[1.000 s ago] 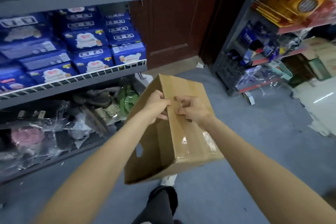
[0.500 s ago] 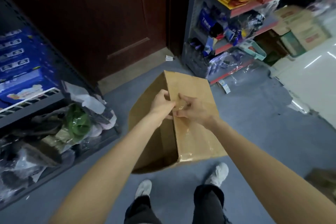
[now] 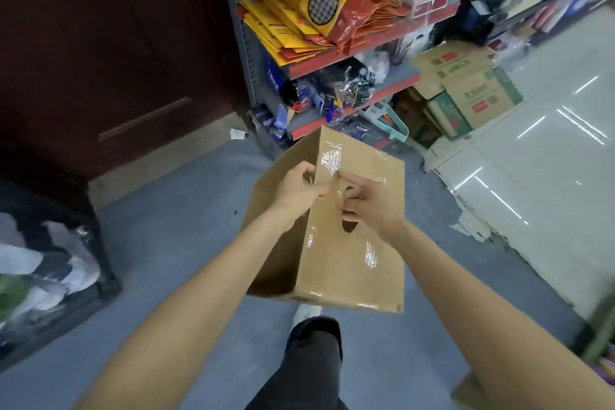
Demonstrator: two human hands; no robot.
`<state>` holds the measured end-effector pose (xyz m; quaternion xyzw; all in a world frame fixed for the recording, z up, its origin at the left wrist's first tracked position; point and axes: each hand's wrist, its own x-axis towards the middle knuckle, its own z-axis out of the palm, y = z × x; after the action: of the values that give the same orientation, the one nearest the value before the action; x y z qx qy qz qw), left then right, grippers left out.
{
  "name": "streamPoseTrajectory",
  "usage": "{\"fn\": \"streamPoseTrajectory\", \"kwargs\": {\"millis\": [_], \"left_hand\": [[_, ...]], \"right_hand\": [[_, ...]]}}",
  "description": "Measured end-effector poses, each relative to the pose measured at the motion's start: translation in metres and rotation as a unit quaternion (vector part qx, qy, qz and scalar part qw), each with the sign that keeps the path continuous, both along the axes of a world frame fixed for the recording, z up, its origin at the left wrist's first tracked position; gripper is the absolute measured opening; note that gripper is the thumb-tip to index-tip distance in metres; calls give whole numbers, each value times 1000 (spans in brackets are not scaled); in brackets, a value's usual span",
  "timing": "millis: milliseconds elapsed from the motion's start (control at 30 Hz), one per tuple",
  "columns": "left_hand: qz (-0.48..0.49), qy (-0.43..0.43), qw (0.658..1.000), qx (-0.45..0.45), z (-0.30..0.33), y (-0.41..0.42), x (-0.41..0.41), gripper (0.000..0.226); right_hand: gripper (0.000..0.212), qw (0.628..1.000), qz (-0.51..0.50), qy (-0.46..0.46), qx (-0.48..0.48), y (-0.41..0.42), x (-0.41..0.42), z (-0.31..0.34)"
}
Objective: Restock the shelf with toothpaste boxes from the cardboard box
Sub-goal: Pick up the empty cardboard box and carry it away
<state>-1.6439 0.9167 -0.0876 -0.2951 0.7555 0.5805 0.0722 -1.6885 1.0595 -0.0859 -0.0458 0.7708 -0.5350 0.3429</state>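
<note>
I hold a brown cardboard box (image 3: 352, 253) in the air in front of me, tipped so its taped side faces up and its open end points down and left. My left hand (image 3: 299, 190) grips the box's upper edge at the corner fold. My right hand (image 3: 369, 203) holds the taped side, fingers curled into the oval handle hole. No toothpaste boxes show in view, and the inside of the box is hidden. The blue-stocked shelf seen earlier is out of frame.
A shelf unit (image 3: 332, 60) with red and yellow packets stands ahead. Stacked cartons (image 3: 466, 86) sit on the floor to its right, a dark wooden door (image 3: 116, 43) to its left. A low rack of bagged goods (image 3: 50, 270) is at left. Grey floor below.
My view has swung right, away from the blue-stocked shelf toward the red-and-yellow shelf and the cartons. The box has turned in my hands, and its handle hole now faces up.
</note>
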Motion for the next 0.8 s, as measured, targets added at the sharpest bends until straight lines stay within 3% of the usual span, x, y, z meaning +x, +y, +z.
{"fn": "streamPoseTrajectory", "kwargs": {"millis": [400, 467, 600, 667, 800], "left_hand": [[-73, 3, 997, 20, -1, 149, -272, 15], [-86, 5, 996, 13, 3, 178, -314, 16], [-139, -5, 990, -35, -1, 241, -388, 19], [-175, 0, 981, -86, -3, 276, -419, 23], [-226, 8, 933, -279, 3, 344, -476, 32]], "right_hand": [[63, 996, -55, 52, 53, 144, -255, -3], [66, 988, -70, 99, 99, 176, -295, -5], [92, 932, -22, 208, 296, 252, -374, -19], [106, 916, 17, 239, 322, 287, -412, -25], [136, 870, 159, 341, 317, 344, -495, -30]]}}
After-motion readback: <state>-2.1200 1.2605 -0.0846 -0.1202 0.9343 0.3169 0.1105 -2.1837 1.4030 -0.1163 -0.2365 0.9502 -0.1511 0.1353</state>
